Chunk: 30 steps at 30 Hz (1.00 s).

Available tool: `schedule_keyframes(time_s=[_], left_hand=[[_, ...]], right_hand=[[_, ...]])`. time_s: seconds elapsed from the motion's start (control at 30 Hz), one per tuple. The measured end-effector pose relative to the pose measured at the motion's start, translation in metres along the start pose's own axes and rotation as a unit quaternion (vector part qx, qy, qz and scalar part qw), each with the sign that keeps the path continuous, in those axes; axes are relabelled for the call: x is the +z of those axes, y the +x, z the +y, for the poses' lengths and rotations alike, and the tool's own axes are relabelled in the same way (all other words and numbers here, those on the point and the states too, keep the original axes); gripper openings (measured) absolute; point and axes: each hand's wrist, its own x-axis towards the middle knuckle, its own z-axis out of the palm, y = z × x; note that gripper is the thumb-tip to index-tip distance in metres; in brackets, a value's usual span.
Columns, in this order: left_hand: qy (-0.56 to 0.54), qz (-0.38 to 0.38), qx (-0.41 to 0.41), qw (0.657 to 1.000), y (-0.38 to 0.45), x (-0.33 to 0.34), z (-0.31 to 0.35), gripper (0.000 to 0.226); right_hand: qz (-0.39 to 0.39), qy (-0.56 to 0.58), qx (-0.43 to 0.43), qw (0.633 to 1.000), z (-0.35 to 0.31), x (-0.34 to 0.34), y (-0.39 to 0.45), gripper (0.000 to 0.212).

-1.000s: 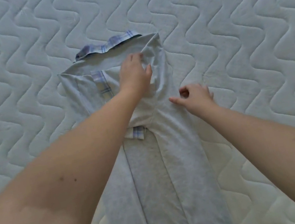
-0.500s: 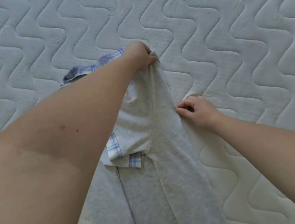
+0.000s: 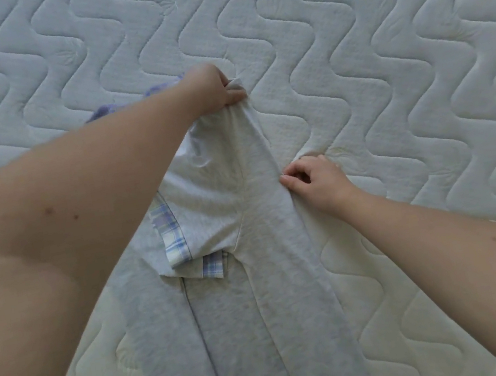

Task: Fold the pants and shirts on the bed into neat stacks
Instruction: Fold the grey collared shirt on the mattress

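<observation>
Light grey knit pants with blue plaid trim (image 3: 264, 251) lie on white wave-quilted mattress (image 3: 381, 48), long axis 12-to-6. Left hand (image 3: 216, 89) pinches waist corner at 12 end. Right hand (image 3: 315, 181), fingers curled, nips 3 o'clock edge at hip; nearer to legs.

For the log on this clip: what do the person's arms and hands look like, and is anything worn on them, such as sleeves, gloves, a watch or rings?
Both forearms are bare along their whole visible length: no sleeves, gloves, watch or bracelet. The left hand and right hand show no rings on the fingers in view, and the visible nails look short and unpainted. The left forearm carries two small dark marks and the right forearm a few faint ones.
</observation>
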Motion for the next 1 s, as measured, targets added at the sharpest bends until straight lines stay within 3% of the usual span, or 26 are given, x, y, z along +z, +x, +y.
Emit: schedule_keyframes(time_s=[0.13, 0.2, 0.33, 0.43, 0.53, 0.6, 0.7, 0.8, 0.9, 1.0], left_hand=[[-0.068, 0.071, 0.015, 0.995, 0.001, 0.014, 0.006, 0.034], [-0.111, 0.106, 0.017, 0.988, -0.001, 0.018, 0.008, 0.033], [-0.132, 0.207, 0.07, 0.967, -0.033, 0.021, 0.012, 0.031], [-0.135, 0.261, 0.115, 0.949, -0.078, 0.045, 0.012, 0.029], [-0.145, 0.259, 0.11, 0.948, -0.132, 0.089, 0.01, 0.028], [-0.126, 0.258, 0.1, 0.953, -0.166, 0.123, 0.011, 0.032], [-0.075, 0.239, 0.093, 0.964, -0.211, 0.175, 0.019, 0.049], [0.005, 0.188, 0.078, 0.979, -0.244, 0.222, 0.018, 0.064], [0.078, 0.127, 0.044, 0.988, -0.263, 0.259, 0.011, 0.067], [0.107, 0.134, 0.043, 0.984, -0.277, 0.277, 0.014, 0.065]], right_hand=[[0.018, 0.045, 0.021, 0.999, 0.002, 0.002, 0.001, 0.016], [0.023, 0.086, 0.034, 0.995, 0.001, 0.002, -0.002, 0.031], [0.007, 0.044, 0.024, 0.999, -0.003, -0.001, -0.007, 0.055], [0.014, 0.015, 0.007, 1.0, -0.002, 0.0, -0.008, 0.053], [0.045, -0.001, -0.008, 0.999, -0.001, 0.004, -0.006, 0.033], [0.048, 0.001, -0.008, 0.999, -0.001, 0.004, -0.005, 0.031], [0.019, -0.009, -0.014, 1.0, -0.003, -0.002, -0.008, 0.051], [-0.007, -0.109, -0.023, 0.994, -0.006, -0.002, -0.018, 0.083], [0.042, -0.154, -0.002, 0.987, -0.002, 0.011, -0.04, 0.086], [0.083, -0.153, 0.044, 0.984, 0.009, 0.024, -0.076, 0.087]])
